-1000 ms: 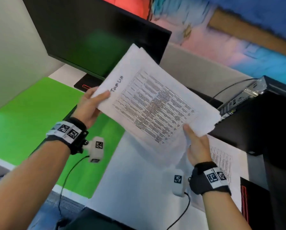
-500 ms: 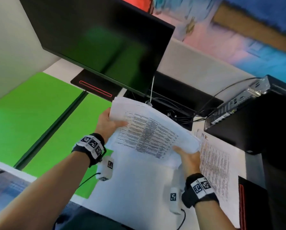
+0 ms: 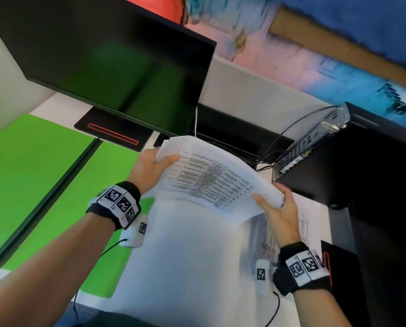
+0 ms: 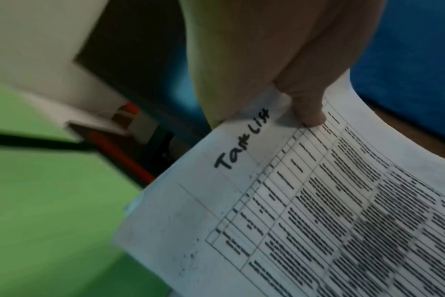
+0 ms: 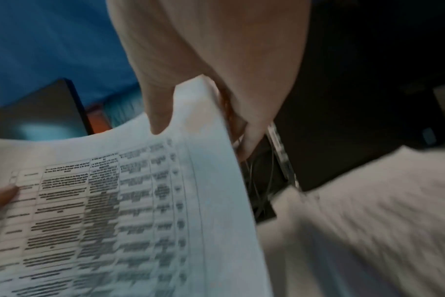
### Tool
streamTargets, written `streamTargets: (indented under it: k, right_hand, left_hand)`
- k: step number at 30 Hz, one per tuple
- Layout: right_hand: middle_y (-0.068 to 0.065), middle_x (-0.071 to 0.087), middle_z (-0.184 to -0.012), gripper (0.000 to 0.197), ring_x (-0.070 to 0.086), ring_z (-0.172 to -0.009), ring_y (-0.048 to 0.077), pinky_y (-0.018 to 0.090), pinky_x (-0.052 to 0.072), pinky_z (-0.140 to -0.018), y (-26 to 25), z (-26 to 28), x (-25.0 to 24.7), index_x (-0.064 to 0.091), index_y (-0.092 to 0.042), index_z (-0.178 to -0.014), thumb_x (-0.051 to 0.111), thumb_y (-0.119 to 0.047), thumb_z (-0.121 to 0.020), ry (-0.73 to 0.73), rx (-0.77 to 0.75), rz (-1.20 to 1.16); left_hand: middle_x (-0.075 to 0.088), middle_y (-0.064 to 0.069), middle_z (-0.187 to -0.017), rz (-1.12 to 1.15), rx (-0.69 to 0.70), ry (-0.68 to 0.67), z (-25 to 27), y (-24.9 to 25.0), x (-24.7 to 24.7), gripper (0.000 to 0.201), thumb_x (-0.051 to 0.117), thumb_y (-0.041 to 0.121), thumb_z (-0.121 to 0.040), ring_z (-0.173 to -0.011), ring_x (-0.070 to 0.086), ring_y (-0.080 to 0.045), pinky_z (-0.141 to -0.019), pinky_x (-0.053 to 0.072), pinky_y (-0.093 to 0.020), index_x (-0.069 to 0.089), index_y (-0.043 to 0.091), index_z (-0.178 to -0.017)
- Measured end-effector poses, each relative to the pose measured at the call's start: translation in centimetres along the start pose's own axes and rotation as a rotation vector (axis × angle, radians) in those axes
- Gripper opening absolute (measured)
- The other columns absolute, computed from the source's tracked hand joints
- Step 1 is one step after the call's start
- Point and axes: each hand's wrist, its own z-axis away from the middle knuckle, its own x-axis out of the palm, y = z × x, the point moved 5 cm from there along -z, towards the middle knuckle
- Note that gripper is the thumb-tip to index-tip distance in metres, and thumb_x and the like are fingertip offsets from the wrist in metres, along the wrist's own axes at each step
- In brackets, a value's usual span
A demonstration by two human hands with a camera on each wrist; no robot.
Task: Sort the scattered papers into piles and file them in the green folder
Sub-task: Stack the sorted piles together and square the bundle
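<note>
Both hands hold a stack of printed papers (image 3: pixel 209 178) above the white desk; its top sheet carries a table and the handwritten title "Task List" (image 4: pixel 241 140). My left hand (image 3: pixel 150 168) pinches the stack's far left corner, thumb on top (image 4: pixel 305 108). At the near right corner my right hand (image 3: pixel 277 206) grips the stack (image 5: pixel 140 201) with the thumb on top and the fingers underneath. The stack bows upward between the hands. An open green folder (image 3: pixel 44 185) lies flat on the desk to the left. More printed sheets (image 3: pixel 308 223) lie on the desk beneath my right hand.
A black monitor (image 3: pixel 103 55) stands at the back, its base with a red stripe (image 3: pixel 113 135) behind the folder. A black computer case (image 3: pixel 350 166) with cables sits at the right. A dark object with a red line (image 3: pixel 334 263) lies at the near right.
The stack has come down from in front of the monitor towards the desk and now bows between the hands. Both hands keep their grip on it.
</note>
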Motion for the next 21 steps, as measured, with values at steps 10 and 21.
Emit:
streamTargets:
  k: [10, 21]
  right_hand:
    - [0.006, 0.074, -0.093, 0.017, 0.069, -0.087, 0.023, 0.038, 0.053, -0.077, -3.2, 0.5, -6.4, 0.066, -0.014, -0.102, 0.054, -0.026, -0.099, 0.023, -0.308, 0.376]
    - [0.028, 0.063, -0.121, 0.050, 0.062, -0.104, 0.039, 0.039, 0.051, -0.091, 17.3, 2.1, -15.3, 0.064, 0.006, -0.115, 0.063, -0.035, -0.087, 0.291, 0.637, 0.586]
  left_hand:
    - [0.071, -0.002, -0.092, -0.372, 0.601, -0.167, -1.0, 16.5, 10.0, 0.034, 0.073, 0.037, -0.085, -0.087, 0.065, -0.025, -0.083, 0.052, -0.042, 0.073, 0.009, -0.106]
    - [0.061, -0.008, -0.117, -0.421, 0.019, -0.268, 3.7, -0.8, 19.1, 0.043, 0.070, 0.029, -0.089, -0.105, 0.061, -0.027, -0.090, 0.049, -0.037, 0.053, 0.007, -0.121]
